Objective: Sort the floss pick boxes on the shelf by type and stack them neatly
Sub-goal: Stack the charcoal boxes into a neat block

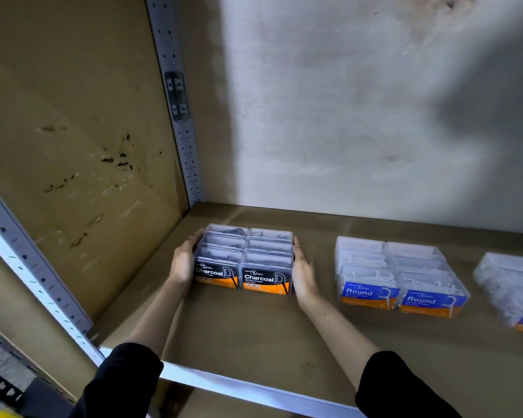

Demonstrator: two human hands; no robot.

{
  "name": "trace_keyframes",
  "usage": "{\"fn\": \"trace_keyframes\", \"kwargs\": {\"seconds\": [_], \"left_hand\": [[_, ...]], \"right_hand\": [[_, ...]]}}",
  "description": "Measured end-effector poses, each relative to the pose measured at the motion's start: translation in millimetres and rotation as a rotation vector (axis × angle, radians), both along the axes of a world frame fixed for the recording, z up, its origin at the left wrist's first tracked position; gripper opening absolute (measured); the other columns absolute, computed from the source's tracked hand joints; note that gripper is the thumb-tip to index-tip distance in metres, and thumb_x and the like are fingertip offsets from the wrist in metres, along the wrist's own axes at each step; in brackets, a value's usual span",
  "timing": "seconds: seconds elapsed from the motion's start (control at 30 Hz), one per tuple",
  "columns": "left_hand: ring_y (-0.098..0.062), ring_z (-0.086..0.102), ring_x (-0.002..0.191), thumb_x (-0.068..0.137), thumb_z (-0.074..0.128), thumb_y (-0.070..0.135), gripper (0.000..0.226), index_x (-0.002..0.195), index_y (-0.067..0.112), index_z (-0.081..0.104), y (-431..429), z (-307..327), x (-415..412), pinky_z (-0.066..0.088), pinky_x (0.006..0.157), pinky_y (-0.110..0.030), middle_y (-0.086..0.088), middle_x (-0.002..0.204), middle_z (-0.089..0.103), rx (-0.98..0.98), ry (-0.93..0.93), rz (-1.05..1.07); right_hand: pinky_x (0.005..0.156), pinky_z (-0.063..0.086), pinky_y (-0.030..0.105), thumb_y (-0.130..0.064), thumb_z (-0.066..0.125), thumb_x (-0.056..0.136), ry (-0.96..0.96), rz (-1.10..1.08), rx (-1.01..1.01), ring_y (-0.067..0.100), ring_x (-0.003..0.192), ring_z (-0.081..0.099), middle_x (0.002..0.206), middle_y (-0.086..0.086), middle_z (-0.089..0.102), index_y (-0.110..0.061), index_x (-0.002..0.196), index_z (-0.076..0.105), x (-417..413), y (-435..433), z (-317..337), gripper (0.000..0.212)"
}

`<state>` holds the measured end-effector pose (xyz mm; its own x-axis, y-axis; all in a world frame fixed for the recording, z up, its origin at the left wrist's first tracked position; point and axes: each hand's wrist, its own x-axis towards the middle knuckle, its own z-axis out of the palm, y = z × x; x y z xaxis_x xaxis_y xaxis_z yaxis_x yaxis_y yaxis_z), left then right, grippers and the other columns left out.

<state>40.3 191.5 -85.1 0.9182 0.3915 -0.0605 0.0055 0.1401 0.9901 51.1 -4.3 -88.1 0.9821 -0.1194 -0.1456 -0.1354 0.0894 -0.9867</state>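
**Charcoal block held between two flat hands**

The Charcoal boxes [245, 257], two across and three deep, sit at about 10 o'clock on the shelf [254, 327]. Their long axis runs 12 to 6, and the black-and-orange "Charcoal Dental Flosser" labels face 6. The left hand [182, 262] and right hand [305, 274] press the block's 9 and 3 o'clock sides, fingers [298, 251] straight and together. At 3 o'clock stand blue "Round" boxes [399, 276]. Beyond them is a purple-labelled group [507, 291], its writing unreadable.
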Motion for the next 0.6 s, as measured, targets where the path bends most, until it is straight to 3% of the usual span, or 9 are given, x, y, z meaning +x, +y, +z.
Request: {"fn": "trace_keyframes", "kwargs": {"seconds": [0.07,0.1,0.2,0.3,0.37,0.43,0.5,0.6], "left_hand": [[-0.026,0.052,0.120,0.100,0.031,0.019,0.038,0.129,0.003,0.051,3.1,0.8,-3.0,0.038,0.103,-0.034,-0.011,0.129,0.056,0.096,-0.032,0.067],[-0.027,0.051,0.123,0.100,0.033,0.017,0.037,0.127,0.001,0.052,4.6,0.8,-5.7,0.037,0.105,-0.034,-0.013,0.131,0.055,0.150,-0.068,0.095],[-0.021,0.053,0.115,0.097,0.044,0.012,0.028,0.115,-0.002,0.060,10.9,5.0,-19.3,0.036,0.101,-0.025,-0.014,0.121,0.060,0.518,-0.210,0.132],[-0.017,0.054,0.107,0.088,0.054,0.018,0.028,0.103,-0.002,0.066,20.8,10.2,-29.2,0.034,0.090,-0.012,-0.003,0.104,0.059,0.874,-0.338,0.050],[-0.005,0.052,0.104,0.082,0.061,0.034,0.036,0.101,0.004,0.068,27.7,13.4,-33.3,0.032,0.090,-0.003,0.013,0.101,0.057,1.003,-0.375,-0.062],[-0.001,0.049,0.098,0.077,0.054,0.062,0.054,0.099,0.014,0.067,34.2,13.9,-35.9,0.027,0.090,0.006,0.026,0.101,0.055,1.123,-0.454,-0.167],[-0.006,0.050,0.094,0.077,0.046,0.068,0.059,0.100,0.016,0.064,38.4,12.3,-35.5,0.026,0.091,0.006,0.017,0.103,0.059,1.247,-0.493,-0.263],[-0.010,0.049,0.092,0.073,0.060,0.051,0.049,0.100,0.011,0.067,41.4,6.2,-31.7,0.037,0.087,-0.011,-0.006,0.105,0.067,1.400,-0.511,-0.305]], "right_hand": [[0.096,0.049,0.038,-0.030,0.037,0.099,-0.101,-0.004,-0.169,0.025,0.107,0.062,0.115,0.010,0.067,-0.007,0.118,0.061,-2.5,-5.8,3.4,0.038],[0.099,0.046,0.035,-0.027,0.039,0.099,-0.159,-0.005,-0.253,0.026,0.113,0.060,0.120,0.010,0.064,-0.007,0.123,0.058,-5.1,-9.1,6.9,0.037],[0.083,0.042,0.021,-0.011,0.046,0.095,-0.358,0.030,-0.574,0.029,0.105,0.062,0.114,0.012,0.066,-0.006,0.121,0.058,-11.8,-20.2,15.7,0.029],[0.075,0.033,0.011,-0.010,0.055,0.085,-0.619,0.142,-0.768,0.030,0.096,0.064,0.101,0.016,0.067,0.001,0.100,0.068,-16.5,-24.9,24.3,0.023],[0.072,0.033,0.013,-0.012,0.059,0.076,-0.684,0.278,-0.874,0.028,0.086,0.066,0.091,0.018,0.068,0.003,0.089,0.071,-20.9,-26.6,30.4,0.023],[0.074,0.033,0.016,-0.012,0.065,0.073,-0.727,0.414,-0.974,0.027,0.085,0.067,0.090,0.021,0.067,0.005,0.087,0.072,-25.8,-25.6,36.9,0.023],[0.079,0.032,0.019,-0.012,0.066,0.075,-0.724,0.495,-1.095,0.028,0.096,0.063,0.099,0.022,0.065,0.005,0.096,0.070,-29.0,-23.5,39.8,0.028],[0.073,0.050,0.028,0.000,0.067,0.068,-0.693,0.571,-1.176,0.038,0.092,0.064,0.094,0.023,0.065,0.006,0.094,0.069,-27.4,-18.8,33.4,0.027]]}}
